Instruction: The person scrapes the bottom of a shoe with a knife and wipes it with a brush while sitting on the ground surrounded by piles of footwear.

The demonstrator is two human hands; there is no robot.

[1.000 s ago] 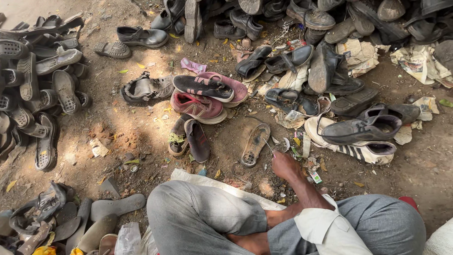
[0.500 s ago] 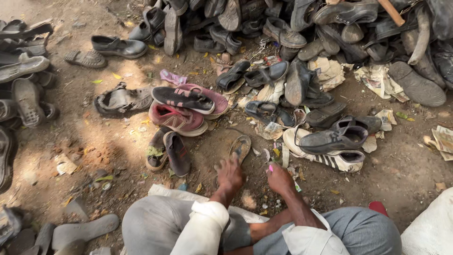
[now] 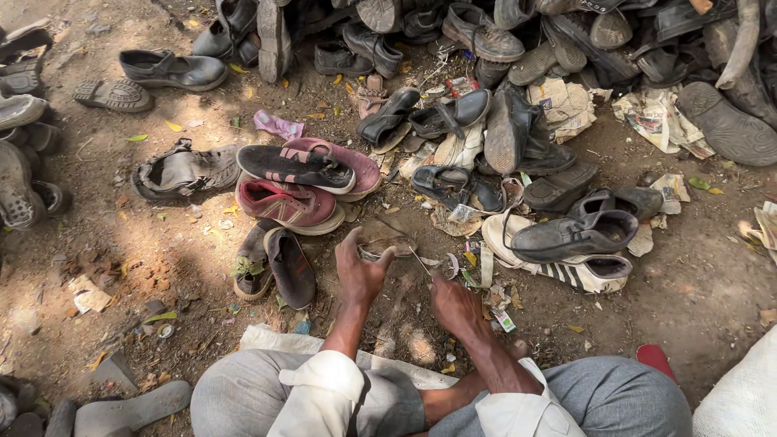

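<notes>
On the left, an old grey sandal [image 3: 184, 170] lies flat on the dirt, and beside it sit two red and pink sneakers [image 3: 299, 182], one on top of the other. Below them is a pair of small dark slippers [image 3: 275, 263]. In the middle, the left hand [image 3: 360, 271] is closed around the edge of a thin brown sandal [image 3: 387, 240] that rests on the ground in front of the knees. The sandal looks light, flat and bendy, so holding it by the side near the strap should work best. The right hand [image 3: 455, 303] pinches a thin metal tool [image 3: 420, 262], like a needle, that points at the sandal. It looks sharp and easy to drop. On the right lies a black shoe [image 3: 571, 235] on a white striped shoe [image 3: 579, 271].
</notes>
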